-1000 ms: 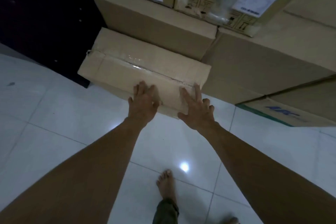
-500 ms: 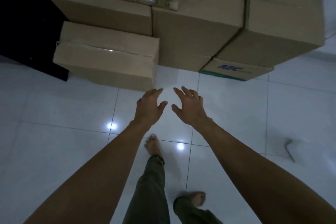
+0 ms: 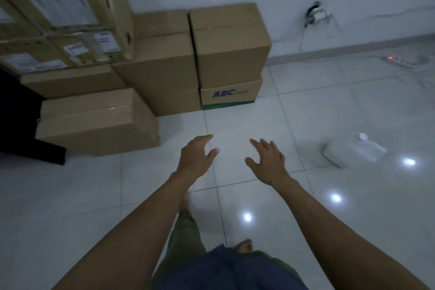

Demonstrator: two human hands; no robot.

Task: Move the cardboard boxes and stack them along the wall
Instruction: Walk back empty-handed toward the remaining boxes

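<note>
A stack of brown cardboard boxes stands against the white wall at the upper left. A flat taped box [image 3: 94, 122] lies on the floor at its front. Behind it rise a tall plain box [image 3: 162, 70], a box [image 3: 229, 42] on top of one printed "ABC" [image 3: 227, 96], and labelled boxes [image 3: 63, 19] at the far left. My left hand [image 3: 196, 156] and my right hand [image 3: 267, 161] hover over the bare tiles to the right of the flat box. Both hold nothing, fingers spread, and touch no box.
A black piece of furniture [image 3: 21, 129] sits at the left beside the flat box. A white container [image 3: 353, 152] lies on the tiles at the right. A power strip [image 3: 400, 62] and cables run along the wall at the far right. My bare feet stand below.
My hands have come off the flat box and drawn back from it. The view has pulled away and swung right, so the wall and the right floor show.
</note>
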